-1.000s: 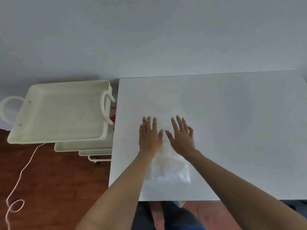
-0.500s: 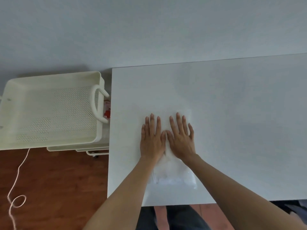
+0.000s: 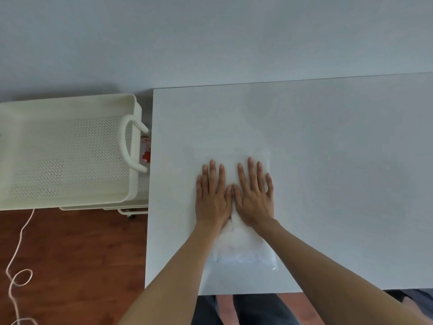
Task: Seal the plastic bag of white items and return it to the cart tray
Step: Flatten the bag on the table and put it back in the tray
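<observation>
The left hand (image 3: 212,195) and right hand (image 3: 254,194) lie flat and open, fingers spread, thumbs touching, pressing down on the plastic bag (image 3: 243,249) without gripping it. The bag rests on the white tabletop (image 3: 328,160) directly under both palms, its long axis running away from the person; the white items (image 3: 236,240) bunch at the near end, and the far end beyond the fingertips looks flat. The cart tray (image 3: 70,151) stands off to the left, beside the tabletop's edge, nearer the left hand, and its perforated floor holds nothing visible.
</observation>
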A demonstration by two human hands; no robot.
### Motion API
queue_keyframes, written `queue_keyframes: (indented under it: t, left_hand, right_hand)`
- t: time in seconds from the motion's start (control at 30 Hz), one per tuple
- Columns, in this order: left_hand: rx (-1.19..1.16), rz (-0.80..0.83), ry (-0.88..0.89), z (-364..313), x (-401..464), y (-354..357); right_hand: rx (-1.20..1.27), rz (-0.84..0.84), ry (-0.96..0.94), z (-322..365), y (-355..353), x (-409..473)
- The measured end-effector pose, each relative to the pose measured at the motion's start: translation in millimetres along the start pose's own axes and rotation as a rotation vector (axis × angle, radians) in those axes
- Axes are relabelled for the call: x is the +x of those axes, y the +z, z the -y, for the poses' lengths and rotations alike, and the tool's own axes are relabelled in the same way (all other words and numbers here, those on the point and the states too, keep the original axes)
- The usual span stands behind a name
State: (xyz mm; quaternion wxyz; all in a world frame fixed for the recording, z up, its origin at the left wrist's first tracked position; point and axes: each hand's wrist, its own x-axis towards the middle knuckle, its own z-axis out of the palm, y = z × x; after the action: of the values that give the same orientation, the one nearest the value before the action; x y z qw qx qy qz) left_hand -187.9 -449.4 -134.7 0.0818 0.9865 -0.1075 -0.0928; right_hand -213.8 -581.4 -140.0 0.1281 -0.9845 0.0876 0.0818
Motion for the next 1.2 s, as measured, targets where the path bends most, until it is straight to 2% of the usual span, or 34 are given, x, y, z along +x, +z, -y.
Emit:
queue_keyframes:
  t: [0.2,0.33,0.5,0.6,0.7,1.2]
  left_hand:
    - [-0.021,0.004,0.004,0.5,-0.1,-0.9]
    - [-0.077,0.022,0.016,0.9,0.4,-9.6]
    - [-0.148,-0.084,0.079,5.3,1.6,-20.2]
    - [-0.164,-0.003,0.133,2.4,7.4,-16.0]
    - [-0.115,0.042,0.141,6.0,7.5,-5.8]
    - [-0.091,-0.077,0.012,22.7,4.6,-4.9]
  right_hand:
    - [-0.001,0.028,-0.002,1.0,-2.1,0.7]
    - [0.087,0.048,-0.01,0.5,-13.1,0.3]
    - [0.135,-0.096,-0.054,16.3,-28.4,1.4]
    - [0.119,-0.015,-0.123,27.3,-22.3,1.0]
    - [0.083,0.044,-0.113,27.2,-12.0,-0.4]
    - [0.035,0.04,-0.064,-25.7,-11.6,1.9]
